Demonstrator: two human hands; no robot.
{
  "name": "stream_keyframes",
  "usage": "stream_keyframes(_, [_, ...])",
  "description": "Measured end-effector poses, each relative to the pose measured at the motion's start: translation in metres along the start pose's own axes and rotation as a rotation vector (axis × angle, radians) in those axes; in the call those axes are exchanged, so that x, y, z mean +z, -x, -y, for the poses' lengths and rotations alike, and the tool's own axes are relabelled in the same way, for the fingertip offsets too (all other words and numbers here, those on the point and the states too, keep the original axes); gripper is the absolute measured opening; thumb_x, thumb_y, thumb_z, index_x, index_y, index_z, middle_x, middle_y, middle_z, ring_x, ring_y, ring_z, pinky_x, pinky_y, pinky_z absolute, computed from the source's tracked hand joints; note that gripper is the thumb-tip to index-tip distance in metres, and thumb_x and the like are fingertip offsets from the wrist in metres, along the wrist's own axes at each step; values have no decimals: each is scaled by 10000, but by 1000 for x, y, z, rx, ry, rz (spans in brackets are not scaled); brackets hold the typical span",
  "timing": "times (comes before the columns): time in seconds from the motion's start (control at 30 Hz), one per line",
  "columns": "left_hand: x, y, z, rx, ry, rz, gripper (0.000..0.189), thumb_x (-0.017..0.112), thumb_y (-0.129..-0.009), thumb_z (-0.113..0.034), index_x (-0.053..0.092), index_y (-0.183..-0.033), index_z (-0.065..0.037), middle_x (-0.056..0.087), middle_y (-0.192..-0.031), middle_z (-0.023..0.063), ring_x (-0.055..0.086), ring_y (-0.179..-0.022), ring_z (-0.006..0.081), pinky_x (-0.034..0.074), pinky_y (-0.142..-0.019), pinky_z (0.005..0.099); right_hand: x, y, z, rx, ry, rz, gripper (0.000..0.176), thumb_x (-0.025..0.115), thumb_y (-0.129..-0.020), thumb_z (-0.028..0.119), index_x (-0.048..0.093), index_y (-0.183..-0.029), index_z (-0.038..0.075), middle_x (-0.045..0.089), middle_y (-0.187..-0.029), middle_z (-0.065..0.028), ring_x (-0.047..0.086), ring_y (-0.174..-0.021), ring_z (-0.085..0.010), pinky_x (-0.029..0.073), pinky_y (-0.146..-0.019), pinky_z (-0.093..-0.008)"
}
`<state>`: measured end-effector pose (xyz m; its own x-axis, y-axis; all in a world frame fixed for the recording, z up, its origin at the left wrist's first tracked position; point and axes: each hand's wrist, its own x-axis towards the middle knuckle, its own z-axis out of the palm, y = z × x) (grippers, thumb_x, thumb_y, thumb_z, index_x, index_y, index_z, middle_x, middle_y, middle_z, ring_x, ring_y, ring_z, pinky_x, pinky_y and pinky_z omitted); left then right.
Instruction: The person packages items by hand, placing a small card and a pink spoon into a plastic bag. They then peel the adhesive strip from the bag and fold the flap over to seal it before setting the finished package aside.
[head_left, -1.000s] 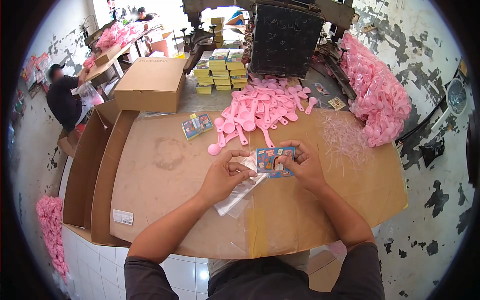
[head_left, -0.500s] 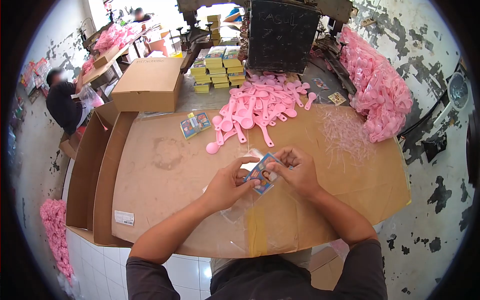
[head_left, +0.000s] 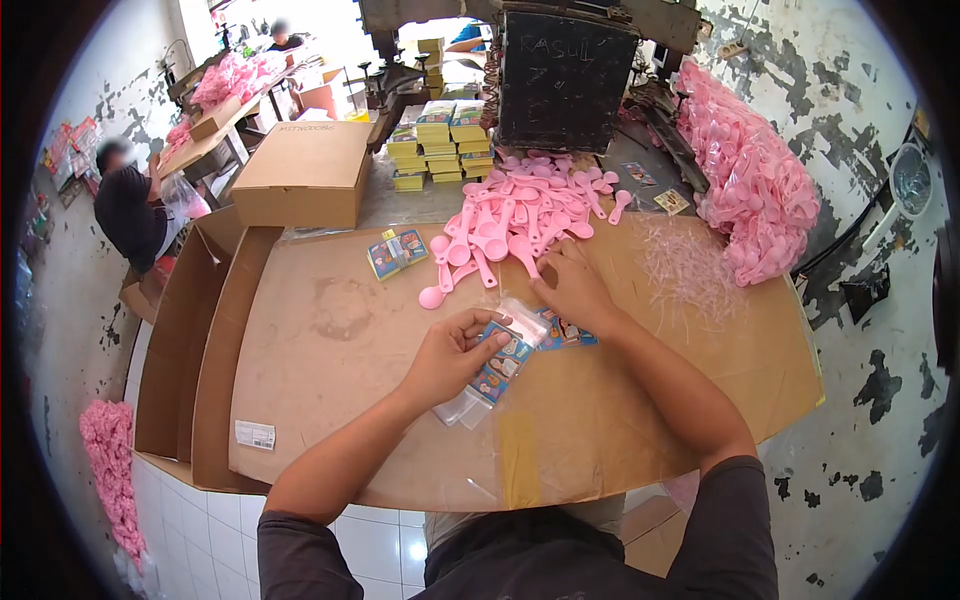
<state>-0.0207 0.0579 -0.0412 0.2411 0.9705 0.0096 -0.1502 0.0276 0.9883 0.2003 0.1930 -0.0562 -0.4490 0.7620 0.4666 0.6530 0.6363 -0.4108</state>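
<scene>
My left hand [head_left: 447, 358] is closed on a blue printed card [head_left: 502, 362] together with clear plastic bags [head_left: 463, 408], the thumb lying on top of the card. A clear bag's open-looking end [head_left: 524, 320] sticks out beyond the fingers. My right hand [head_left: 577, 290] reaches to the near edge of a heap of pink plastic scoops [head_left: 490, 225]. Its thumb and forefinger close around the handle end of one pink scoop [head_left: 522, 250], partly hiding it. Under my right wrist, more blue cards [head_left: 567, 332] lie on the cardboard sheet [head_left: 330, 400].
A banded bundle of cards [head_left: 397, 254] lies left of the scoops. Card stacks [head_left: 437, 135] and a closed carton [head_left: 300, 175] stand behind. Clear plastic strips [head_left: 690, 265] and bagged pink scoops [head_left: 755, 180] are at right. A co-worker [head_left: 130, 205] sits at far left.
My right hand has left the card and moved forward to the scoops. Blue cards now show on the cardboard under it. My left hand keeps the card and bags.
</scene>
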Motion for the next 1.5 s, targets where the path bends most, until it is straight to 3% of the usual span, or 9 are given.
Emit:
stream_keyframes(0.27, [-5, -1, -5, 45, -20, -59, 313, 657, -1008, -78, 570, -1289, 28, 757, -1026, 111, 715, -875, 97, 575, -705, 237, -59, 13, 24, 222, -661, 36, 188, 651, -970, 141, 694, -1090, 3, 676, -852, -31, 606, -749, -90, 489, -672, -278])
stream_keyframes(0.57, [-1, 1, -5, -77, -80, 53, 327, 677, -1003, -107, 627, -1286, 48, 747, -1077, 99, 694, -921, 88, 582, -767, 244, -59, 37, 23, 22, -698, 242, 148, 642, -944, 90, 684, -1062, 12, 660, -905, -36, 610, -794, -89, 498, -706, -268])
stream_keyframes(0.67, [2, 3, -1, -85, -84, 78, 328, 682, -1004, -125, 642, -1278, 51, 742, -1092, 93, 688, -948, 95, 580, -798, 258, -63, 38, 34, -13, -611, 207, 137, 622, -934, 37, 689, -1049, 5, 683, -983, -58, 647, -888, -156, 506, -811, -307])
stream_keyframes(0.77, [8, 6, -5, -81, -97, 106, 344, 678, -1010, -143, 636, -1288, 56, 737, -1107, 90, 681, -963, 97, 569, -818, 267, -64, 38, 47, -136, -601, 270, 354, 568, -956, 75, 605, -1305, 27, 658, -1252, -114, 632, -1163, -226, 497, -994, -369])
stream_keyframes(0.87, [7, 6, -6, -44, -102, 170, 354, 670, -1018, -157, 625, -1295, 59, 733, -1107, 82, 674, -970, 94, 553, -831, 268, -55, 41, 72, -142, -981, 350, 486, 491, -1004, 151, 474, -1474, 33, 516, -1495, -131, 436, -1431, -265, 329, -1180, -421])
stream_keyframes(0.97, [8, 9, -8, -55, -1, 227, 335, 661, -1022, -142, 622, -1292, 54, 722, -1112, 73, 677, -988, 107, 544, -874, 284, -60, 41, 81, -128, -975, 570, 559, 430, -1032, 251, 386, -1545, 34, 421, -1581, -136, 306, -1514, -274, 197, -1239, -443])
stream_keyframes(1.17, [4, 9, -9, -7, 67, 236, 308, 624, -1048, -212, 625, -1259, 11, 725, -1072, 50, 679, -950, 89, 539, -814, 256, -64, 38, 96, -168, -1219, 671, 611, 388, -1063, 408, 388, -1541, 28, 422, -1577, -139, 328, -1496, -295, 192, -1240, -460])
stream_keyframes(1.33, [-6, 15, -27, -172, 118, 264, 362, 613, -1049, -308, 615, -1278, -28, 716, -1069, 36, 690, -972, 99, 540, -834, 266, -80, 25, 85, -192, -965, 523, 416, 624, -1002, 249, 594, -1365, 50, 566, -1429, -137, 525, -1333, -276, 408, -1113, -440])
stream_keyframes(1.5, [2, 11, -16, 77, 33, 232, 403, 608, -1048, -279, 575, -1365, -33, 693, -1196, 72, 657, -1135, 157, 512, -986, 325, -108, 18, 115, -418, -638, 298, 100, 716, -911, 41, 746, -1004, 62, 693, -1106, -87, 663, -1038, -240, 527, -892, -380])
